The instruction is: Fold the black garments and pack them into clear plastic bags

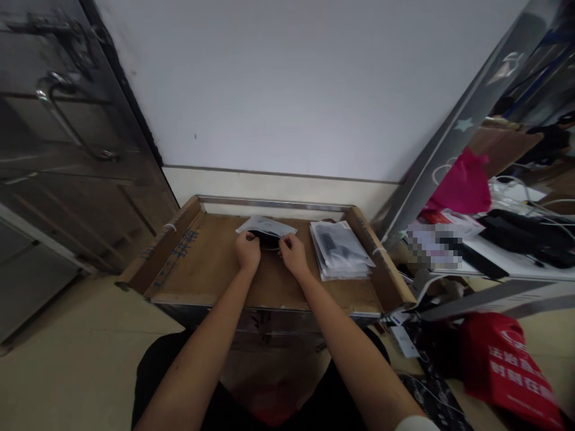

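Note:
Between my two hands is a pale translucent plastic bag (268,225) with a dark inside showing at its near edge. My left hand (248,251) pinches the left side of that edge, fingers closed. On the other side, my right hand (291,252) grips the right corner with thumb and fingers. What the dark part is, I cannot make out. To the right of my right hand lies a stack of similar clear bags (340,248) with dark items inside.
The work surface is a brown cardboard sheet (202,263) with raised cardboard sides left and right. A white wall (278,90) stands behind it. At left is a metal door (58,131); at right, a cluttered white table (476,245) and a red bag (507,365) on the floor.

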### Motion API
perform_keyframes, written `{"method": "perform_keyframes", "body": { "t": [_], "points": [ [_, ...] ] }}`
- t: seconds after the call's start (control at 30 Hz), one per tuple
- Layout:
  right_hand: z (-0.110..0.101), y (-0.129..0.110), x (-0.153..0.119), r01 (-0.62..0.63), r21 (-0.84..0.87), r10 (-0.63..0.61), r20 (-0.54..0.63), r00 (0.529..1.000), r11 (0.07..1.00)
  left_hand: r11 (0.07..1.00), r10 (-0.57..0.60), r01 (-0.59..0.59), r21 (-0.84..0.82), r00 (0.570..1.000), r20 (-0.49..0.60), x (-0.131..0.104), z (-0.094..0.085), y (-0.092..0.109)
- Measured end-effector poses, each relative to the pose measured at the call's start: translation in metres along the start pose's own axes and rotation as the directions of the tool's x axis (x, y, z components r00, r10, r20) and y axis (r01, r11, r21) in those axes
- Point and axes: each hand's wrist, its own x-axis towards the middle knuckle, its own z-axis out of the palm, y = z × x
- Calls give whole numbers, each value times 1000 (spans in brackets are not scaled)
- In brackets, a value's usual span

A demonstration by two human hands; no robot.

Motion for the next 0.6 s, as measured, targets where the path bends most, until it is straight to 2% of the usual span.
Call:
{"method": "perform_keyframes", "body": {
  "t": [0.13,0.3,0.43,0.6],
  "points": [
    [0,1,1,-11,11,11,-5,1000,1000,995,58,-64,73,995,82,-2,-3,5],
    [0,1,2,-28,22,29,-13,1000,999,956,36,-105,275,969,246,-9,-8,21],
    [-3,0,2,-2,-33,0,-58,998,999,894,14,-150,421,951,310,-13,-4,28],
    [-7,1,4,12,-106,-25,-124,992,994,787,70,-297,541,914,401,-12,-1,25]
  ]
}}
